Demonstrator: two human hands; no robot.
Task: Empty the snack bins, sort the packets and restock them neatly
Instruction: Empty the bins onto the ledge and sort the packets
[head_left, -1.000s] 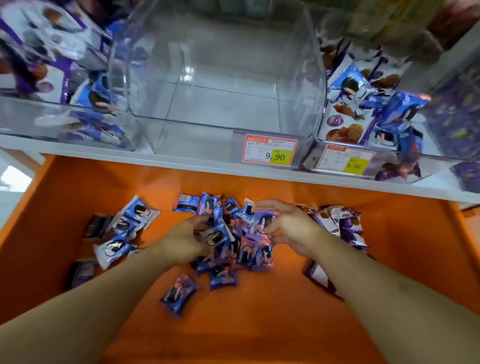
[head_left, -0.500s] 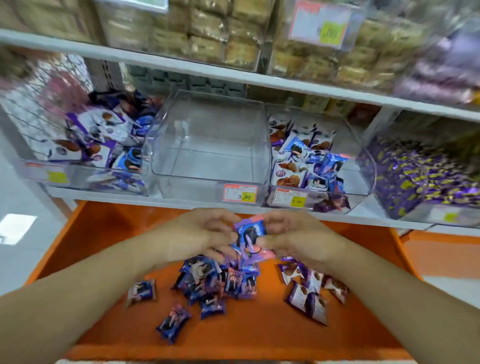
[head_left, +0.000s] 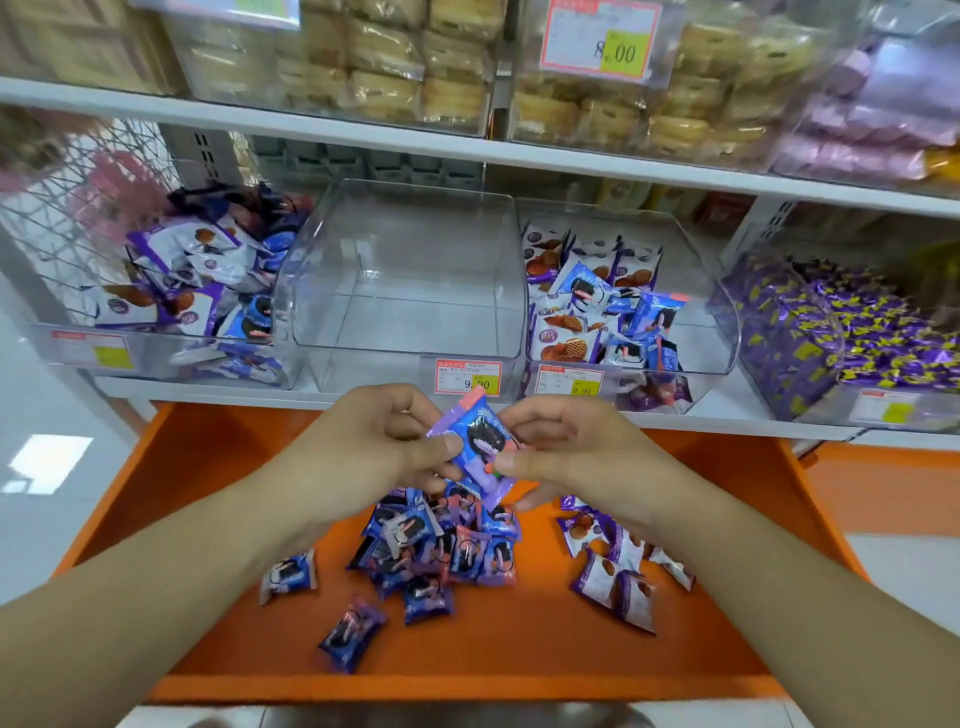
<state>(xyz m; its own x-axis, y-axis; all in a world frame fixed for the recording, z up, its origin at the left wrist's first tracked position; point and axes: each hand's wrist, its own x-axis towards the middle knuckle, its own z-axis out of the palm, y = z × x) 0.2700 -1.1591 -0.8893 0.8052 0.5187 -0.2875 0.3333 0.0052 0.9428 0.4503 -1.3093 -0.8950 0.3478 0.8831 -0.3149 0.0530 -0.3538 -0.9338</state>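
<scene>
Both hands meet above the orange shelf (head_left: 208, 519); the left hand (head_left: 374, 447) and the right hand (head_left: 566, 457) together pinch a small stack of blue packets (head_left: 475, 441), thumbs on the front, fingers curled behind; how many packets sit in the stack is hard to make out, since the lower ones are covered by the top one and by the fingers. Beneath the hands lies a loose pile of blue packets (head_left: 441, 551) on the orange surface, partly hidden by the wrists; 3 more blue ones lie apart at the front left. To the right, near the right forearm, lies a group of purple-and-white packets (head_left: 613, 577), some cut off by the arm. Behind, on the white shelf, the middle clear bin (head_left: 410, 280) holds nothing; its price label (head_left: 469, 378) is partly covered by the left hand's knuckles. The left bin (head_left: 171, 358) and the right bin (head_left: 717, 332) hold mixed blue and white packets; the far-right bin of purple sweets (head_left: 831, 338) is blurred and cut off by the frame edge; the upper shelf goods are too smeared to identify.
</scene>
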